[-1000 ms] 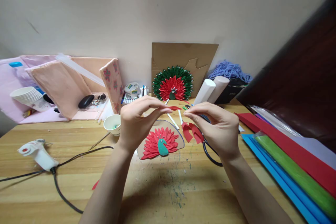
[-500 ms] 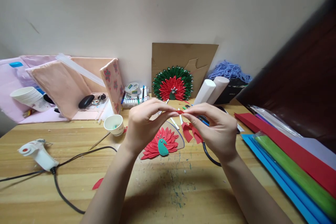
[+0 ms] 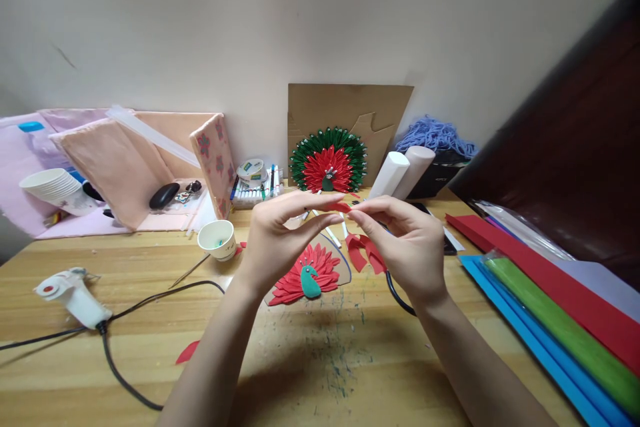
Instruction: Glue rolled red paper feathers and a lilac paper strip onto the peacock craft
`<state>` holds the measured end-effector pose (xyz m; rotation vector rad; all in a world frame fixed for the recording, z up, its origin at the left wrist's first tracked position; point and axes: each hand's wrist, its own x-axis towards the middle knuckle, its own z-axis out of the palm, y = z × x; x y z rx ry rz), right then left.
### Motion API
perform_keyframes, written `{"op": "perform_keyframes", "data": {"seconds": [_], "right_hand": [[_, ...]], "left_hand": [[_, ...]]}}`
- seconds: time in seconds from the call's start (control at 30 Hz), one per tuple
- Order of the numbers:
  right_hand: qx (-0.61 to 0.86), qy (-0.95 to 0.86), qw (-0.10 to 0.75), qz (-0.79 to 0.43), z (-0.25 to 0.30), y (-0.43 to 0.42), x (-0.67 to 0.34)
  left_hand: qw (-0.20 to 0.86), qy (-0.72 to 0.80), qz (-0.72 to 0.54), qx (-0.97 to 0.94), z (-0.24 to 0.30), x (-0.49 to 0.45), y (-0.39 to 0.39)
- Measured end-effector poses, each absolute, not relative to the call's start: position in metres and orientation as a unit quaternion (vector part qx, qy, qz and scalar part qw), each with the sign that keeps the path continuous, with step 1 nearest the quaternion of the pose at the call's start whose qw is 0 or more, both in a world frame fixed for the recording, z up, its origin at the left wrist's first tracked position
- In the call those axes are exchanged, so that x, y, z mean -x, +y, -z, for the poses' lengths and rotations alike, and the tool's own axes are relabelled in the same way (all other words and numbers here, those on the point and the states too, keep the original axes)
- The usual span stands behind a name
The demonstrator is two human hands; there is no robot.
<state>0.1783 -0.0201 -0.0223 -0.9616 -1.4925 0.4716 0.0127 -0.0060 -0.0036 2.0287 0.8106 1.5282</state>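
Above the table, my right hand (image 3: 413,247) pinches a small folded red petal piece (image 3: 343,207) between thumb and forefinger. My left hand (image 3: 277,233) is beside it, its thumb and fingers apart; the forefinger lies against or very near the petal's left end. Below and behind the hands lies a card (image 3: 344,270) bearing a peacock (image 3: 311,282) with a green body and layered red petals. My left wrist and hand hide part of that card. Several red scraps (image 3: 356,252) lie close to my right hand, and a loose red petal (image 3: 189,351) rests near my left forearm.
A white glue gun (image 3: 75,297) with a black cable lies at left, near a paper cup (image 3: 217,240). Against the wall leans cardboard (image 3: 345,103) with a green-and-red peacock. Coloured sheets (image 3: 545,280) line the right side; white rolls (image 3: 389,175) stand behind my right hand.
My left thumb and forefinger have parted from their pinch on the red petal, showing more of it. My right hand keeps its pinch and has shifted slightly left.
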Motion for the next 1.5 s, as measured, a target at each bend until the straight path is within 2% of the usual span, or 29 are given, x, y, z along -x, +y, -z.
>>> {"op": "perform_keyframes", "data": {"seconds": [0.83,1.1,1.5], "right_hand": [[0.421,-0.676,0.581,-0.168,0.0209,-0.0217,-0.1777],[0.406,-0.705,0.574,-0.093,0.0185,-0.023,-0.1785],[0.393,-0.721,0.567,-0.064,0.0168,-0.0259,-0.1785]], "left_hand": [[0.107,0.264,-0.557,-0.78,0.0095,-0.0124,0.0014],[0.137,0.255,-0.566,-0.772,0.0099,-0.014,0.0008],[0.186,0.282,-0.598,-0.727,0.0105,-0.0193,-0.0021]]}}
